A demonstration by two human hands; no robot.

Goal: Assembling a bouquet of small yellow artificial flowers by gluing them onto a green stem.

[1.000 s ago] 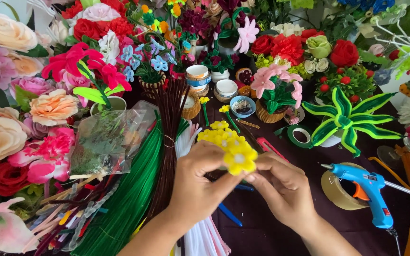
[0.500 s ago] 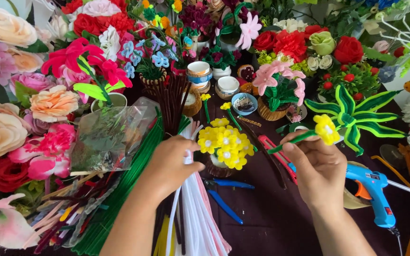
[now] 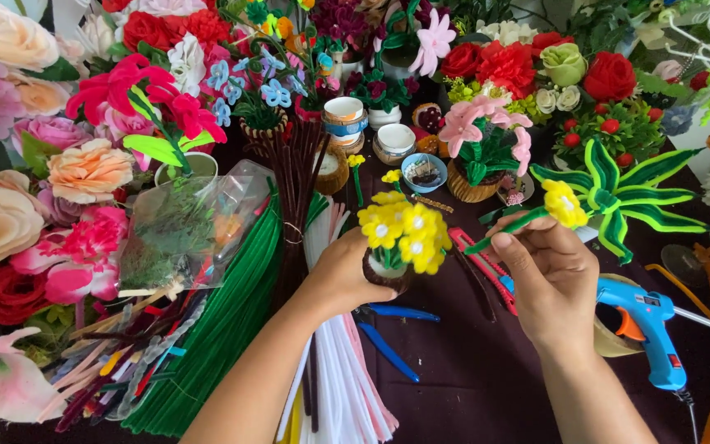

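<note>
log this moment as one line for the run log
left hand: holds small pot of yellow flowers | right hand: holds single yellow flower by green stem | blue glue gun: on table

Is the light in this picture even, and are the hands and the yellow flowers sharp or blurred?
Head view: light is soft and even, no hard shadows or glare; the left hand, the small pot of yellow flowers and the right hand holding a single yellow flower are sharp; frame edges look slightly stretched.
</note>
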